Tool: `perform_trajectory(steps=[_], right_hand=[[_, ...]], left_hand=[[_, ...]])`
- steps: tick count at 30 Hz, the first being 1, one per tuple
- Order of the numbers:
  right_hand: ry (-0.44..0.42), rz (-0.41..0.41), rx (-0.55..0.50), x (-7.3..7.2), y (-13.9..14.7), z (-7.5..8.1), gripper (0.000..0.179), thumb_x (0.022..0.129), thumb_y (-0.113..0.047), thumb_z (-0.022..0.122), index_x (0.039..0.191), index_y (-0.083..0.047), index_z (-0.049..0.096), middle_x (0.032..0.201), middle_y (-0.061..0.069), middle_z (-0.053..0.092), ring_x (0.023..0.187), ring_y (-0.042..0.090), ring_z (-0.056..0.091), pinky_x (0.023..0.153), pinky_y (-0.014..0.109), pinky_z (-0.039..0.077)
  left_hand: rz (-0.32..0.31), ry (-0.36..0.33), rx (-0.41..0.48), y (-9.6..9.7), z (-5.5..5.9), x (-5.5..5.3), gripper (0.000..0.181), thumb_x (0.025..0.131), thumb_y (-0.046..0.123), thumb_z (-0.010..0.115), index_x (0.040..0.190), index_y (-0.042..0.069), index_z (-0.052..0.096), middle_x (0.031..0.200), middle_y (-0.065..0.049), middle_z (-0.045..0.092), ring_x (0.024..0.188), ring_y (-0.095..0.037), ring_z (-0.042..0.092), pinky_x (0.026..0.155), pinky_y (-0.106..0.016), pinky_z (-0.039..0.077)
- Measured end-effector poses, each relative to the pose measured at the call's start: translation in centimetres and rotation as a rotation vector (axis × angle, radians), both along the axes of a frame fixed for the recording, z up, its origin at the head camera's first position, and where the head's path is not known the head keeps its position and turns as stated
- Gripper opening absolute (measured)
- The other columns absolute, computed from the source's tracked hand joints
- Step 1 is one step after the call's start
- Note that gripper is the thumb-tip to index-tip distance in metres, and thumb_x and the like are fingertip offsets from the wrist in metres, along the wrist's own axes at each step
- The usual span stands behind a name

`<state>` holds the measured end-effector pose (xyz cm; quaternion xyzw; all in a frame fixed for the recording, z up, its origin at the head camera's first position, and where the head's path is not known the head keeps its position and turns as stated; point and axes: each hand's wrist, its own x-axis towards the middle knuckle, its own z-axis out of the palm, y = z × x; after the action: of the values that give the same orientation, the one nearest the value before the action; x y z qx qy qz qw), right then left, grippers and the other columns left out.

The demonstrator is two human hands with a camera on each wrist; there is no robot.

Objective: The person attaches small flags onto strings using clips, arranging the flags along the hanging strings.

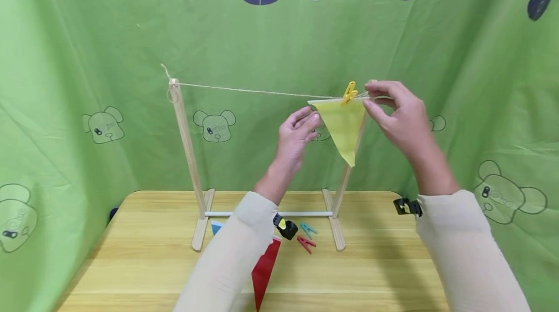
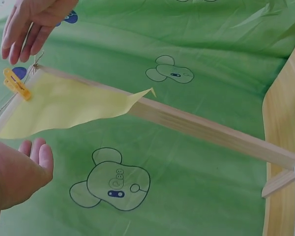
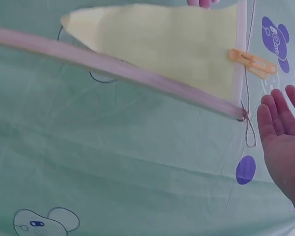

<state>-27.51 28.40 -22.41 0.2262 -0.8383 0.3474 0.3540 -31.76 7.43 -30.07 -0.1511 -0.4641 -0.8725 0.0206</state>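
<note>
A yellow triangular flag (image 1: 342, 125) with a white top edge hangs point-down on a string (image 1: 262, 91). One yellow clothespin (image 1: 349, 93) clamps its top edge to the string. My left hand (image 1: 297, 132), fingers loosely bent and holding nothing, is beside the flag's upper left corner. On the other side, my right hand (image 1: 399, 113) is by the upper right corner and the post top, thumb and fingers spread apart. The right wrist view shows that hand (image 3: 285, 128) clear of the clothespin (image 3: 253, 64), with a string loop hanging from the knot.
Two wooden posts (image 1: 187, 142) on feet, joined by a white rod (image 1: 312, 214), hold the string above a wooden table (image 1: 144, 254). Below lie a red flag (image 1: 265, 270), a blue piece (image 1: 216, 227), a teal clothespin (image 1: 308, 229) and a red clothespin (image 1: 306, 244). Green cloth surrounds everything.
</note>
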Motion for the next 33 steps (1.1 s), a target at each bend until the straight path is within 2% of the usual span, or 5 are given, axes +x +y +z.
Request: perform_trajectory(steps=[2, 9, 17, 26, 33], right_hand=[[0.014, 0.023, -0.037, 0.2, -0.1, -0.7, 0.035, 0.096, -0.002, 0.07, 0.13, 0.0, 0.065, 0.13, 0.013, 0.065, 0.112, 0.0, 0.06, 0.101, 0.015, 0.05], [0.042, 0.137, -0.191, 1.0, -0.8, -3.1, 0.047, 0.091, 0.012, 0.067, 0.137, 0.003, 0.059, 0.137, 0.017, 0.06, 0.121, 0.016, 0.06, 0.105, 0.019, 0.05], [0.032, 0.212, -0.291, 2.4, -1.1, -6.1, 0.058, 0.09, 0.017, 0.064, 0.145, 0.003, 0.052, 0.151, 0.021, 0.052, 0.14, 0.019, 0.052, 0.115, 0.026, 0.044], [0.018, 0.249, -0.289, 3.4, -1.6, -9.1, 0.067, 0.089, 0.019, 0.064, 0.151, -0.001, 0.046, 0.155, 0.02, 0.048, 0.143, 0.019, 0.048, 0.117, 0.024, 0.041], [0.003, 0.281, -0.284, 3.8, -2.0, -11.4, 0.071, 0.088, 0.022, 0.063, 0.152, 0.0, 0.044, 0.156, 0.019, 0.048, 0.144, 0.019, 0.048, 0.118, 0.025, 0.04]], left_hand=[[-0.012, 0.018, -0.007, -0.5, -0.2, 0.1, 0.05, 0.097, 0.008, 0.07, 0.144, 0.002, 0.053, 0.141, -0.018, 0.063, 0.124, -0.032, 0.065, 0.102, -0.036, 0.056], [-0.046, 0.061, -0.058, -2.4, -1.5, 0.5, 0.058, 0.099, 0.01, 0.068, 0.152, 0.003, 0.045, 0.15, -0.017, 0.056, 0.135, -0.029, 0.059, 0.112, -0.037, 0.049], [-0.029, 0.112, -0.146, -4.4, -3.1, 1.2, 0.064, 0.097, 0.009, 0.069, 0.155, 0.006, 0.041, 0.152, -0.011, 0.055, 0.141, -0.027, 0.053, 0.113, -0.033, 0.047], [-0.035, 0.153, -0.229, -6.2, -4.2, 2.1, 0.065, 0.097, 0.013, 0.069, 0.156, 0.008, 0.041, 0.154, -0.01, 0.053, 0.139, -0.028, 0.054, 0.114, -0.03, 0.046], [-0.051, 0.178, -0.261, -7.6, -5.1, 2.7, 0.068, 0.097, 0.009, 0.067, 0.157, 0.003, 0.036, 0.157, -0.018, 0.048, 0.141, -0.033, 0.052, 0.112, -0.03, 0.048]])
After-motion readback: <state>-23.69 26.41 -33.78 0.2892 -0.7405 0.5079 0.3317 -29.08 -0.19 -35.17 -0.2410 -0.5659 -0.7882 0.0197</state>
